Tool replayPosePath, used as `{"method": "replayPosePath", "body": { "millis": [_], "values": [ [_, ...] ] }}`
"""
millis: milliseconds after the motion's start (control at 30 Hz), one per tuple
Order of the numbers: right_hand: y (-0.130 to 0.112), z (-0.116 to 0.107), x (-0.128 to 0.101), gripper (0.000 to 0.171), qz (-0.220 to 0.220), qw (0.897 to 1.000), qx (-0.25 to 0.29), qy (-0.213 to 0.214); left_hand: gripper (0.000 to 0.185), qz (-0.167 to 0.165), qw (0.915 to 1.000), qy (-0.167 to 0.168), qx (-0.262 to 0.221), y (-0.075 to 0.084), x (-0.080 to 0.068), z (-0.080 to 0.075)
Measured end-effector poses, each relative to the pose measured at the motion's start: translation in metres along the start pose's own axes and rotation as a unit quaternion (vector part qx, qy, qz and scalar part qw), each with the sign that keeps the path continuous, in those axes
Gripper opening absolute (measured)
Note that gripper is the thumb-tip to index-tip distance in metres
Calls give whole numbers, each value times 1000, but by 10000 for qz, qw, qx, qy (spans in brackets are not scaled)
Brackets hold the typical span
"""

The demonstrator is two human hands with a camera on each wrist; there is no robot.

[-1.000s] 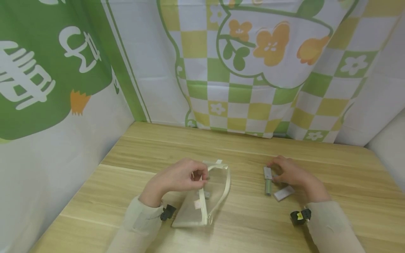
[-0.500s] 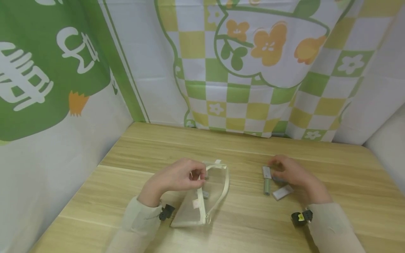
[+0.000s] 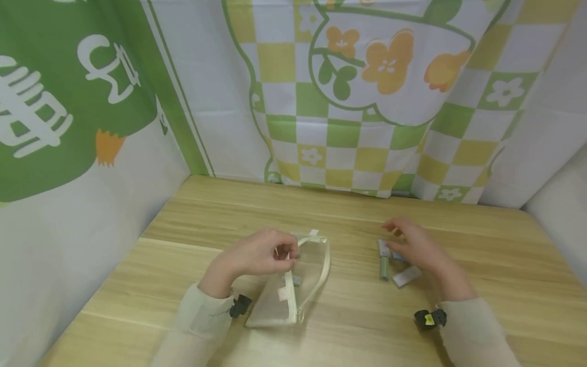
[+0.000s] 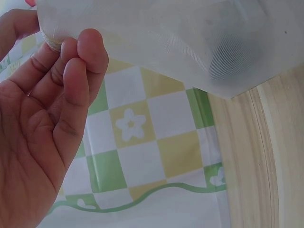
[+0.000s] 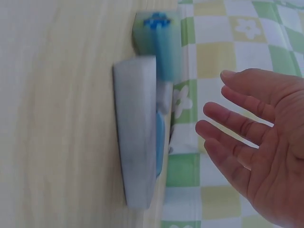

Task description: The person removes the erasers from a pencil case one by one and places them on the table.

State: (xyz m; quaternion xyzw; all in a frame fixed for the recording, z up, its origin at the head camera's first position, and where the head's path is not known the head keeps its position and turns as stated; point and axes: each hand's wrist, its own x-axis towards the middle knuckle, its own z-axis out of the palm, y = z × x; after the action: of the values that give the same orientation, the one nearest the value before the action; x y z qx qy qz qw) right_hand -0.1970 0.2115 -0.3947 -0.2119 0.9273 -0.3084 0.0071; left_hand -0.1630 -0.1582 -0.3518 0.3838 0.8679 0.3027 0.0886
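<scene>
Worktop (image 3: 481, 244): tube (image 3: 383, 267) & white block (image 3: 406, 276) lie under right hand (image 3: 415, 247), fingers apart, touching nothing. Left hand (image 3: 257, 255) fingers pinch pouch (image 3: 293, 285) rim at centre; pouch long axis runs near-far, mouth facing right.

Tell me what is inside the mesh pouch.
Through the mesh pouch, pinched by the left hand, one small grey item shows; what it is cannot be made out.
</scene>
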Motion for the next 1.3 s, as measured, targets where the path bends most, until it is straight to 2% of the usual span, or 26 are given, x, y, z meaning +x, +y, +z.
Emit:
{"method": "replayPosePath", "body": {
  "millis": [133, 400, 600, 1000, 1300],
  "values": [
    [-8, 5, 2, 35, -142, 9998, -37, 102, 8, 81, 10000, 0, 8, 0, 1, -2],
    [-28, 14, 8, 30, -559, 9982, -206, 94, 9, -10, 10000, -8, -77, 0, 2, -4],
    [-40, 22, 10, 27, -820, 9966, -53, 38, 8, -28, 10000, -7, -94, 0, 1, -4],
    [-63, 43, 8, 24, -594, 9972, 334, -315, 6, -87, 10000, 10, -46, 0, -1, -3],
    [-75, 49, 13, 23, -794, 9952, 445, -360, 6, -203, 9997, 40, -87, 0, -3, -4]
  ]
}}
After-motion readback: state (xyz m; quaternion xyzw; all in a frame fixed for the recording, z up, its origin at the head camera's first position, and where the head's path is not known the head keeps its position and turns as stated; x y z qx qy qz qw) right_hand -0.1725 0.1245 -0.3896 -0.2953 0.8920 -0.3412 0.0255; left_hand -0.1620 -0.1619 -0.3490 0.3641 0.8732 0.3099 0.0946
